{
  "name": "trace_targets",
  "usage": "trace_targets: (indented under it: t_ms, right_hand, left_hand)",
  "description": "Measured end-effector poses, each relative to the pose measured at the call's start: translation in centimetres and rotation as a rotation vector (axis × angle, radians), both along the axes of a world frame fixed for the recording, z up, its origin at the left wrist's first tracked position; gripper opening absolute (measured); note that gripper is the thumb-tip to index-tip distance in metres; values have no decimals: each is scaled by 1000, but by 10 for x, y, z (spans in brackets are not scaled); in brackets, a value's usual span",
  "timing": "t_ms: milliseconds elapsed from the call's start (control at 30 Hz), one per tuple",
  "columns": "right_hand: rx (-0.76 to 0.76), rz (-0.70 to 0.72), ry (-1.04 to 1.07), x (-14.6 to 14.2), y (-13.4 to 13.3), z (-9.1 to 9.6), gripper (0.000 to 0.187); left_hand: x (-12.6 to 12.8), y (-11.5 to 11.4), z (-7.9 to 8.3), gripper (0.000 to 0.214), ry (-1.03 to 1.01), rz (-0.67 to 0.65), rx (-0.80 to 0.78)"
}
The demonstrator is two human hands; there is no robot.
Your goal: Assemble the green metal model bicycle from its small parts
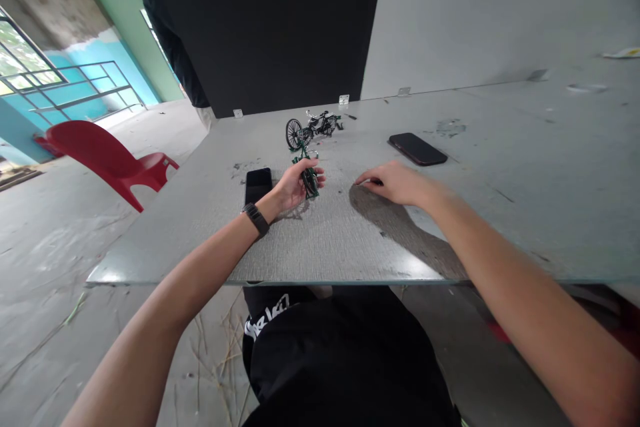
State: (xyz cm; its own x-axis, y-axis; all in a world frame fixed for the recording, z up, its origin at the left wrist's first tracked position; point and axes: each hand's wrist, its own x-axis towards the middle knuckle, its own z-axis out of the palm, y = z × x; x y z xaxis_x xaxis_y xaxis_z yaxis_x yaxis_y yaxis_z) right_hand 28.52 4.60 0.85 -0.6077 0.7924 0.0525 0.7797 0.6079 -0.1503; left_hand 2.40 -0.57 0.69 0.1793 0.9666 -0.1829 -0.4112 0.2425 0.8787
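My left hand [295, 185] is closed around a green miniature bicycle [311, 181], which stands tilted on end just above or on the tabletop. Part of its frame is hidden behind my fingers. To the right, my right hand [393, 183] hovers low at the table surface, thumb and fingers drawn together. Whatever lies in that pinch, if anything, is too small to make out. Beyond my left hand stands a black and silver miniature bicycle [323, 125], with a loose-looking spoked wheel [294, 134] at its left.
One dark phone [259, 185] lies beside my left wrist, another phone [417, 149] farther right. Small dark bits [351, 116] are near the black bicycle. A black panel [280, 20] rises behind the glossy grey table [300, 260]. A red chair [103, 153] stands left; a dark-sleeved person [173, 40] is partly visible.
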Motion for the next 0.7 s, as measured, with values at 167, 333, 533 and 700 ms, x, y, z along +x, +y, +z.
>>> trace_targets:
  t_ms: [167, 333, 533, 700]
  right_hand:
    - [-9, -2, 10, -1, -1, -1, 35]
    - [-8, 0, 9, -2, -3, 1, 34]
    - [-42, 13, 31, 2, 0, -3, 36]
    - [-21, -5, 6, 1, -2, 1, 35]
  left_hand:
    - [0, 0, 0, 18, 5, -1, 7]
    - [0, 1, -1, 19, 11, 1, 24]
    - [-2, 3, -5, 20, 17, -6, 44]
    - [-3, 5, -8, 21, 19, -19, 58]
